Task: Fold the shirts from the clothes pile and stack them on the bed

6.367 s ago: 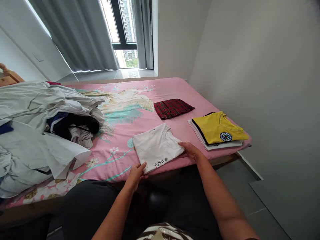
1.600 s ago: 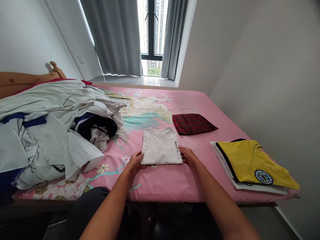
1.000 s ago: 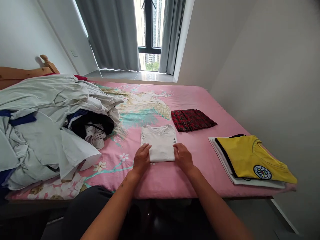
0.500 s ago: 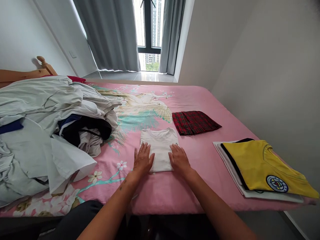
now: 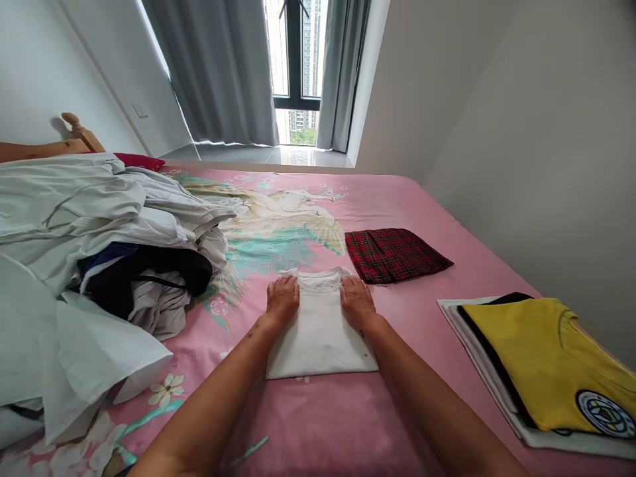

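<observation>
A white T-shirt (image 5: 322, 338) lies folded into a neat block on the bed, its round collar on the far side. My left hand (image 5: 283, 298) is at its far left corner, fingers bent down over the edge and closed on the cloth. At the far right corner my right hand (image 5: 358, 301) has its fingers curled over the shirt in the same way. Both thumbs and fingertips are partly hidden. Just beyond my right hand lies a folded red plaid garment (image 5: 397, 255).
Heaped white and dark clothes (image 5: 99, 205) cover the bed's left side. A folded stack topped by a yellow shirt (image 5: 536, 358) with a round badge lies at the right. Pink patterned bedding (image 5: 318, 424) lies beneath everything. Grey curtains (image 5: 218, 73) flank the window beyond.
Both hands have slid away from me, from the shirt's sides to its far corners, and their flat fingers have curled. The camera has come closer to the bed.
</observation>
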`<act>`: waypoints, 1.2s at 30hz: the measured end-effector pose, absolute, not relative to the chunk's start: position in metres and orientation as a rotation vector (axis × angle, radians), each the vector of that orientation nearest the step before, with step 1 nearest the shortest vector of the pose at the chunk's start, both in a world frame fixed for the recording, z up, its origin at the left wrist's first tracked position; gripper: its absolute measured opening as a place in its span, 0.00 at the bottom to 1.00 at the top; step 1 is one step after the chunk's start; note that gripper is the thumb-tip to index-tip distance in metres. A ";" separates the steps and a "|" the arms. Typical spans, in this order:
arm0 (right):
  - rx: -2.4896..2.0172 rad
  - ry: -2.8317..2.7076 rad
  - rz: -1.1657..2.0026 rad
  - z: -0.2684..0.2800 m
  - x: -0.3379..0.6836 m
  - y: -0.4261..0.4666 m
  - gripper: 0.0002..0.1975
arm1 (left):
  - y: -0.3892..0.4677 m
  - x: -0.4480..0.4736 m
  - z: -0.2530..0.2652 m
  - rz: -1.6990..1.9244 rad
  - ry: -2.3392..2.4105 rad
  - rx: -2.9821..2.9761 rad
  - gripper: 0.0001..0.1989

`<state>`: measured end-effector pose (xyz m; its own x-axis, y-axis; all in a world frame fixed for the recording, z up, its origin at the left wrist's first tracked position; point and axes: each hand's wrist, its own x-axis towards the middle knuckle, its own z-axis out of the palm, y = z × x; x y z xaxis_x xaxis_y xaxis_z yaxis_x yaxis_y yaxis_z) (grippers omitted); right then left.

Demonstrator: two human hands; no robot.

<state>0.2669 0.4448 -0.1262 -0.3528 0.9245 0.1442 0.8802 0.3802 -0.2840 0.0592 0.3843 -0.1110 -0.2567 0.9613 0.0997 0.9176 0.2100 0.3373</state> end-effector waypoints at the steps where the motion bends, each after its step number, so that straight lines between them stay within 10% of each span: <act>1: -1.611 -2.403 0.270 -0.129 0.264 0.451 0.25 | 0.391 0.055 -0.114 0.459 2.325 1.820 0.23; 13: -1.854 -2.362 0.561 -0.134 0.259 0.475 0.36 | 0.407 0.043 -0.131 0.270 2.291 1.691 0.31; 36: -1.644 -2.596 0.250 -0.139 0.312 0.323 0.28 | 0.253 0.091 -0.127 0.264 2.385 1.723 0.31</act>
